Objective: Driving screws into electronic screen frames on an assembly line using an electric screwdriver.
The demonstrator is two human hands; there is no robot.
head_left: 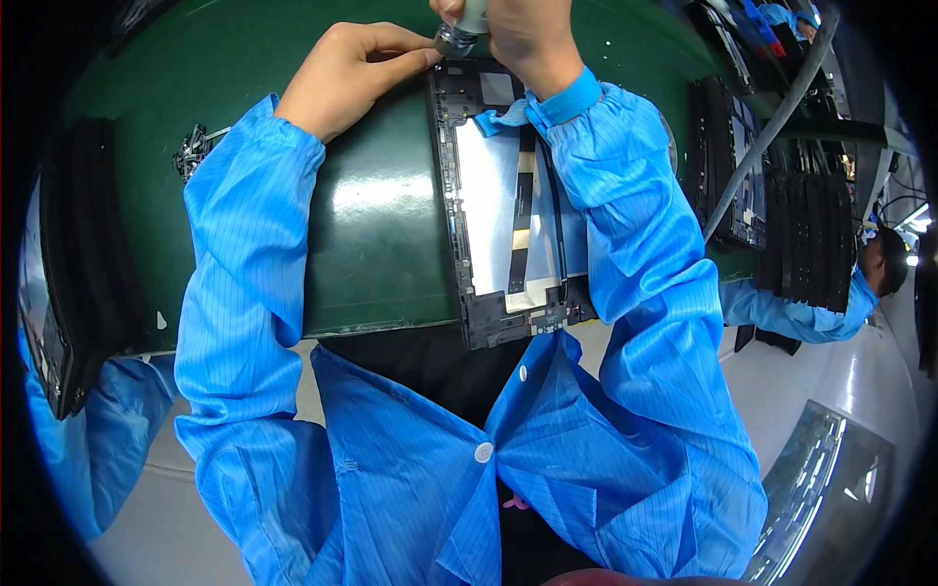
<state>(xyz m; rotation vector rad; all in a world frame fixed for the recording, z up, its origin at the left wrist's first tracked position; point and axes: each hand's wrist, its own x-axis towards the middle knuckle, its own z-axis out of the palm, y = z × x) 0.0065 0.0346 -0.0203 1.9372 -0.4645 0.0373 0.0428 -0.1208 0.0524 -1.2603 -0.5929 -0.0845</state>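
Note:
At the top of the head view, my right hand [528, 37] is closed around a screwdriver [471, 21] with a pale handle and a shiny metal collar. Its tip meets the upper left corner of an opened tablet housing [455, 210]. My left hand [354, 73] reaches in from the left, thumb and fingers pinched beside that tip at the corner; what lies between them is hidden. Inside the black-framed housing are a silvery panel [486, 220] and a dark ribbon cable [524, 210]. A blue wrist strap [570, 98] circles my right wrist, and my right sleeve covers part of the housing.
Small dark parts [191, 151] lie on the green table [381, 234] beside my left sleeve. Black stacked housings stand at the left [88, 234] and right [803, 239]. A grey cable [772, 127] slants across the right side. Another person [831, 308] in blue is beyond it.

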